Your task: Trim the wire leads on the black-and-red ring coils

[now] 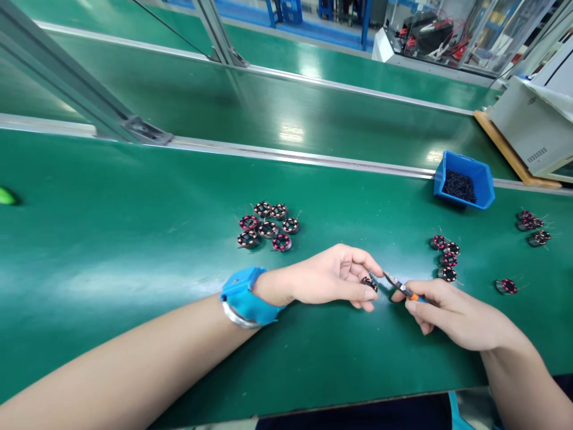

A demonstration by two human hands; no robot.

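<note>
Near the middle of the bench, my left hand (pixel 338 278) is closed around a small round wound motor stator (pixel 369 284), mostly covered by the fingers. A blue strap circles that wrist. My right hand (pixel 456 310) grips a pair of pliers or cutters (pixel 403 288) with orange and dark handles. The tool's metal jaws point left, close to my left index fingertip and the stator. Whether the jaws touch a wire is too small to tell. Beyond my left hand lies a cluster of several similar stators (pixel 267 229) with thin wire ends sticking up.
More stators (pixel 448 260) stand in a short column beyond my right hand, with others (pixel 538 238) farther right and a single one (pixel 506 286). A blue bin (pixel 486 185) holds small dark pieces. Metal frame posts (pixel 147 132) rise from the green bench (pixel 111 239); a grey box-shaped device (pixel 532 128) stands back right.
</note>
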